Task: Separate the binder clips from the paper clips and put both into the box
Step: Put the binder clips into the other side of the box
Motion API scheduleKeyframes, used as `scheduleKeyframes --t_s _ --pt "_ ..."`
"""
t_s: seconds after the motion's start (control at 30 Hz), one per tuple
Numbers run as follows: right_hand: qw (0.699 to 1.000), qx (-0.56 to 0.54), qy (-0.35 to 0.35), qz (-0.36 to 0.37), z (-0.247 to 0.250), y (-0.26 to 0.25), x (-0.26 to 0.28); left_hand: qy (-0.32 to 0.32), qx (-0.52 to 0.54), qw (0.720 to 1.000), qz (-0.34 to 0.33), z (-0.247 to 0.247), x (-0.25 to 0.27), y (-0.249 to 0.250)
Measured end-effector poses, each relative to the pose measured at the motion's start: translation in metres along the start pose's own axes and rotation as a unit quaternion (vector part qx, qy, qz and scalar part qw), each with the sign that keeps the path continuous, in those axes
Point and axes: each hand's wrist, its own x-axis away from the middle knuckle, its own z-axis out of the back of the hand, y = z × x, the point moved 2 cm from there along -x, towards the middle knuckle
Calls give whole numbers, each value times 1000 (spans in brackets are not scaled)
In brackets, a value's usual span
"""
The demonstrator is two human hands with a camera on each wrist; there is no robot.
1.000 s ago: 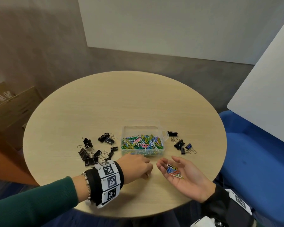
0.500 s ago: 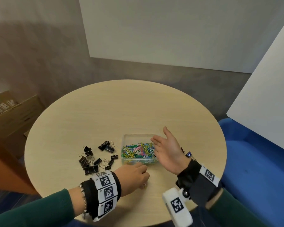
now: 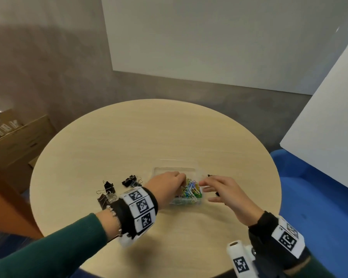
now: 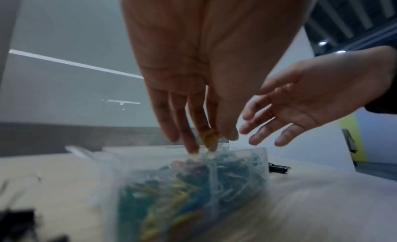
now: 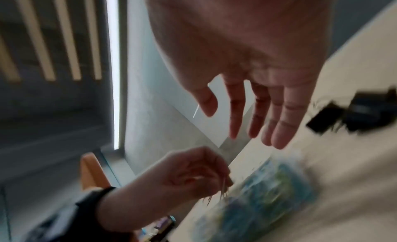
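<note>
A clear plastic box (image 3: 158, 171) near the table's front holds a heap of coloured paper clips (image 3: 192, 191). My left hand (image 3: 181, 180) hangs over the box's left half, its fingertips pointing down and pinching a yellowish paper clip (image 4: 209, 137). Just right of it my right hand (image 3: 204, 190) hovers at the box's right edge, fingers straight and spread, holding nothing. Several black binder clips (image 3: 109, 190) lie loose on the table left of the box. Other binder clips (image 5: 354, 113) lie to its right, mostly hidden under my right hand in the head view.
The round wooden table (image 3: 149, 137) stretches bare beyond the box. A blue seat (image 3: 313, 197) lies to the right, a cardboard box (image 3: 14, 141) on the left. A white board (image 3: 329, 109) leans at the right.
My right hand carried its paper clips to the box, turned over and is now empty. My left hand rose from the table in front of the box to above it.
</note>
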Motion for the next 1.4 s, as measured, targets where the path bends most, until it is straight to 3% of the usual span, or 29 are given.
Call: scheduleKeyframes --t_s 0.07,0.13,0.23,0.33,0.53,0.67,0.97,1.4 --pt "982 175 50 42 14 7 -4 2 -17 1000 12 -4 -2 1" --pt "925 366 83 55 30 17 -7 30 -14 999 10 -7 -2 0" --pt "876 478 54 -21 51 30 -11 49 -6 999 17 -5 5 -7" --pt "873 483 12 -63 58 36 -12 22 -23 999 22 -3 17 -10" --pt "867 495 -16 -59 49 36 -20 -7 -1 1000 18 -14 39 -14" --pt "878 475 -39 -52 50 34 -30 -4 23 1000 14 -17 45 -15" --pt "876 482 -26 -14 52 41 -29 -17 58 998 -2 -17 67 -8" --pt "896 441 -33 30 51 38 -24 -31 84 996 -31 -14 76 -4"
